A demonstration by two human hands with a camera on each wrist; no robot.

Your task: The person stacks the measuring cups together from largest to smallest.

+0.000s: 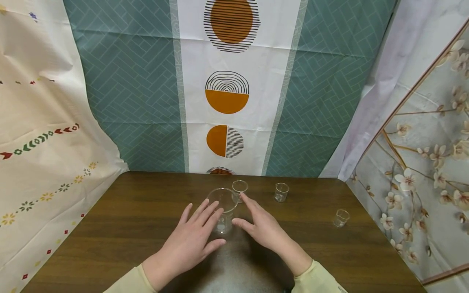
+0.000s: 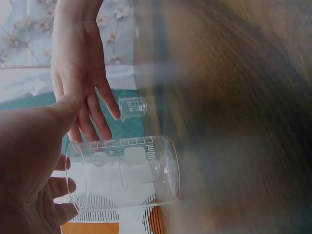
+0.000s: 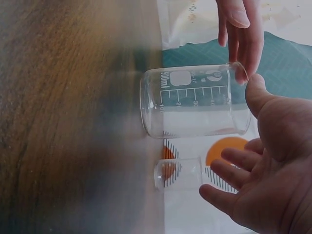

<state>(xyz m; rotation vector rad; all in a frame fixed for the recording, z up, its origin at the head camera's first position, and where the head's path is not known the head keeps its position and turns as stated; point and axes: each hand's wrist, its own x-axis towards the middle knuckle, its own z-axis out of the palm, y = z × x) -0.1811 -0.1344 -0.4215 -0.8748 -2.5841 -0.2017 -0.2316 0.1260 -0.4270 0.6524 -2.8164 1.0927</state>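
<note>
Left hand (image 1: 190, 246): fingers straight and slightly fanned, thumb out, holds nothing. Right hand (image 1: 264, 226): also spread, thumb held away from the fingers, nothing gripped. Palms roughly face each other across a large clear glass beaker (image 1: 222, 224) marked 500ml. Fingertips on both sides sit right at its rim; can't tell if any touch the glass.

Beaker stands upright on the dark brown wood-grain table (image 1: 146, 211), about mid-width, nearer the back edge than the front of the view. Gap between the hands is wider than the beaker at the thumbs.

Tight spot: small clear glass beaker (image 1: 240, 190) just behind the large one, off to its right, partly overlapped by the rim and next to the right index fingertip in the head view. Second small clear beaker with white markings (image 1: 281, 193) is near the back edge, right of that. Third small clear glass beaker (image 1: 341, 219) is well off to the right, near the right edge.

Widest room: the tabletop left of the large beaker, out to the cream patterned cloth (image 1: 44, 122). Back edge meets a teal-and-white hanging cloth (image 1: 128, 81); right edge meets a pale floral cloth (image 1: 417, 179).
</note>
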